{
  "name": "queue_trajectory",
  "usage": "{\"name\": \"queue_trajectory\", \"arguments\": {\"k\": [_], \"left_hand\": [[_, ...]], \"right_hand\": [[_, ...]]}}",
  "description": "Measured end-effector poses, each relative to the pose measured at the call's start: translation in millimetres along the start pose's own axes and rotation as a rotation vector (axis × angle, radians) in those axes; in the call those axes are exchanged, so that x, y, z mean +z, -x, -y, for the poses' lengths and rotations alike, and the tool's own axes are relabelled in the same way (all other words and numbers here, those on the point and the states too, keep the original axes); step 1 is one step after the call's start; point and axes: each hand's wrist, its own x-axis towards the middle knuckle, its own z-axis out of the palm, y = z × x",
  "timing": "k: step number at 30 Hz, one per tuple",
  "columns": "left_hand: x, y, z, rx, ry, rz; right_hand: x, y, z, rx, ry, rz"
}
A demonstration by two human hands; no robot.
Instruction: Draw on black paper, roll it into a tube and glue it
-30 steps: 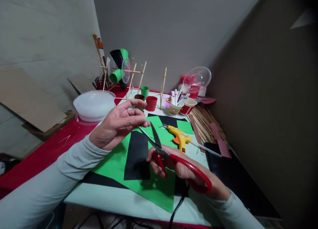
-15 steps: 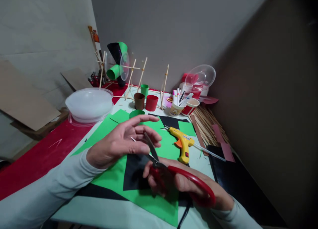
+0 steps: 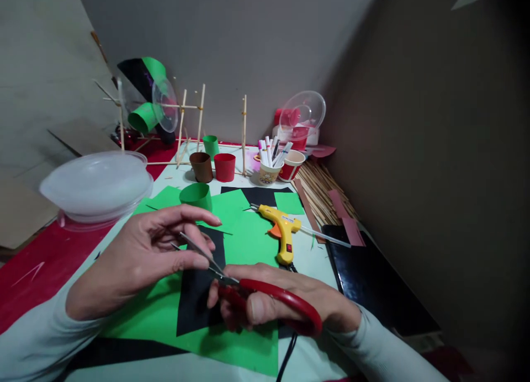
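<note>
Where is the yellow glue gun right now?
In the head view, the yellow glue gun lies just right of centre, between the right hand, which holds red-handled scissors, and the small green paper rectangle behind it.

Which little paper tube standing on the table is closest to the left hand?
The front green tube, just beyond the left hand; the brown tube, red tube and other green tube stand farther back.

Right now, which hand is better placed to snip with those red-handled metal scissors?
Probably the right hand: it already grips the scissors by their handles, while the left hand is beside the blades.
</note>
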Motion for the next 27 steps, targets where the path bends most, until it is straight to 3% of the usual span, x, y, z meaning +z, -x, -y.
{"name": "queue_trajectory", "arguments": {"k": [6,11,17,19,24,27], "left_hand": [[-6.1,-3.1,-6.7,0.043,-0.095,0.045],[-7.5,-0.3,-11.9,0.072,-0.147,0.091],[-13.1,1.3,-15.5,0.119,-0.161,0.136],[-22.0,1.7,-18.9,0.160,-0.162,0.080],[-48.7,8.7,-24.2,0.241,-0.082,-0.213],[-49.7,15.2,-22.5,0.228,-0.034,-0.171]], "right_hand": [[-1.2,-1.7,3.5,-0.086,0.178,0.002],[-6.3,-3.4,-1.3,-0.040,0.269,-0.011],[-7.4,4.7,11.3,-0.048,0.305,0.007],[-7.3,11.8,12.0,-0.037,0.292,-0.054],[-12.7,22.2,1.7,-0.049,0.107,-0.191],[-14.0,21.5,-2.8,-0.070,0.015,-0.183]]}}
